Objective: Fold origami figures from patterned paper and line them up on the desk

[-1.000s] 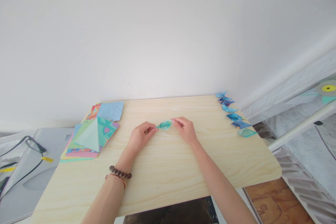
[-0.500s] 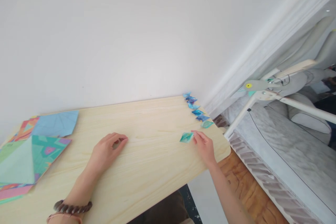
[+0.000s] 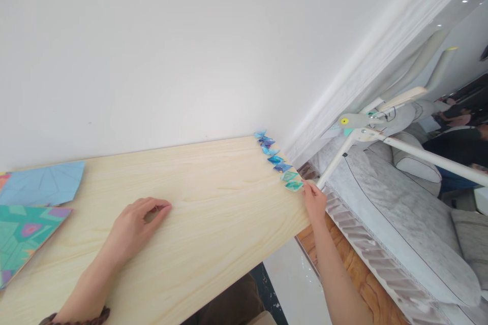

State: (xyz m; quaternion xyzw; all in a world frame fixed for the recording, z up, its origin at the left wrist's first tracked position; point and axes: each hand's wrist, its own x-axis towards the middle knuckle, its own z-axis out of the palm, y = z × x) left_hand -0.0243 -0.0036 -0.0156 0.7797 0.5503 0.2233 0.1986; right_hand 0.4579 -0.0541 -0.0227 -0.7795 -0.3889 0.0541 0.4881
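Observation:
My right hand point(image 3: 314, 201) is at the table's right edge, fingers pinched on a small teal folded paper piece point(image 3: 294, 186). That piece lies at the near end of a row of several blue folded paper pieces point(image 3: 275, 158) running along the right edge. My left hand point(image 3: 134, 226) rests on the light wooden table point(image 3: 213, 223), fingers loosely curled, thumb and forefinger tips close together, nothing visible in them. A bead bracelet shows at its wrist.
Coloured patterned paper sheets point(image 3: 26, 213) lie at the table's left end. A white wall stands behind the table. To the right are a grey sofa point(image 3: 385, 213) with a white rail point(image 3: 427, 155) over it, and wooden floor below the table edge.
My right hand carried the teal folded piece from the table's middle to the right edge, to the end of the row. My left hand let go and stayed on the table. The view swung right.

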